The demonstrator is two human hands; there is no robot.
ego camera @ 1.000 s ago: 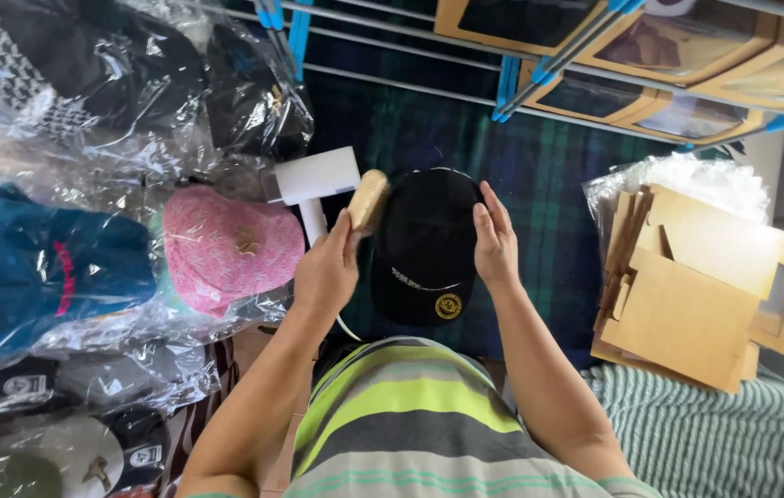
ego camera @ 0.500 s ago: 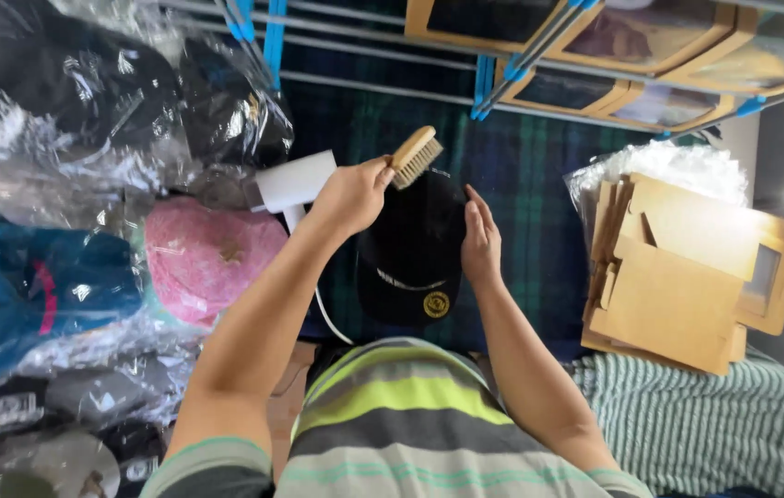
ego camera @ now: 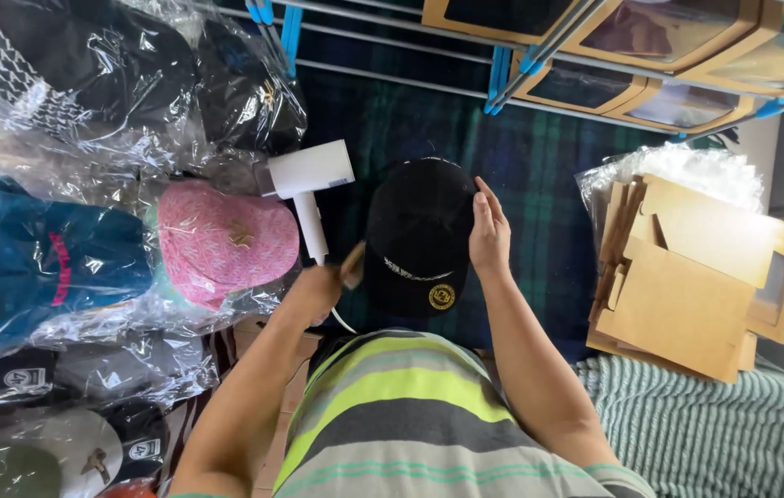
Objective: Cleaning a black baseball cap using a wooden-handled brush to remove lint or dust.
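Hands first: our left hand (ego camera: 313, 290) has its grip closed around a wooden brush (ego camera: 352, 266), of which only a tan end shows past the fingers, blurred. We cannot tell whether the brush touches the cap. Our right hand (ego camera: 489, 235) lies flat and open, fingers straight, pressed against the right side of the black cap (ego camera: 419, 235); it holds nothing in a closed grip, only steadies the cap.

Between our two hands sits the black cap, on a dark green and blue plaid cloth (ego camera: 539, 166), crown away from us, with a round yellow badge near the edge closest to us. Just beyond the left grip lies a white hair dryer (ego camera: 307, 180), its handle pointing back toward that hand and its cord running down past the wrist.

Left of the left grip we see a pink hat (ego camera: 226, 240) in clear plastic, and farther left a blue hat (ego camera: 41, 258), also bagged, with more bagged caps around them. Well to the right of the right hand lies a stack of flat brown cardboard boxes (ego camera: 687, 286), clear plastic behind it. Beyond the cap runs a metal rack with blue clips (ego camera: 502, 78).
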